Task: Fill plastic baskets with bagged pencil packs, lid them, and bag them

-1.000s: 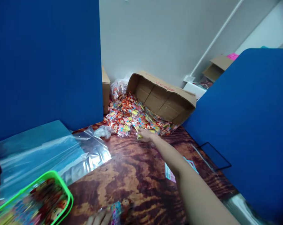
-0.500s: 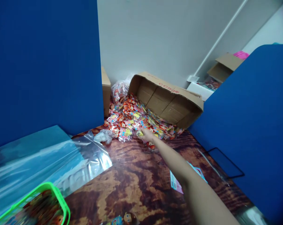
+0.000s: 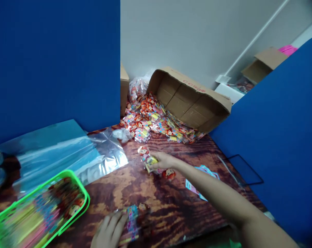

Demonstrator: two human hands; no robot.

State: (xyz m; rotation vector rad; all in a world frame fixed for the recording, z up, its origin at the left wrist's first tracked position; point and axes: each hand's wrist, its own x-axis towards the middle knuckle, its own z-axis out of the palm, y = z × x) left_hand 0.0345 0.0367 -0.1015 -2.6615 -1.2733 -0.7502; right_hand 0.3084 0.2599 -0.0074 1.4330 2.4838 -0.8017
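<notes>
My right hand (image 3: 161, 161) is closed on clear packets (image 3: 143, 151) printed with red-haired cartoon girls, just above the middle of the table. One printed head sticks out on the left of that hand and another below it. At the bottom edge, my left hand (image 3: 109, 230) has its fingers over more cartoon packets (image 3: 132, 220), which look gripped at their near side; its thumb is mostly hidden. Behind my right hand, a heap of similar packets (image 3: 158, 120) spills from a tipped cardboard box (image 3: 187, 105).
A green basket (image 3: 87, 199) of cartoon items stands at the lower left, beside clear plastic sheets (image 3: 93, 156). Printed cards (image 3: 190, 186) lie partly under my right forearm. Blue partitions (image 3: 54, 62) flank the wood-patterned table (image 3: 114, 189); a black wire frame (image 3: 249, 168) is at right.
My right hand has drawn back from the heap towards me with packets in it. My left hand has come into view at the bottom, on the packets there. The view has shifted slightly.
</notes>
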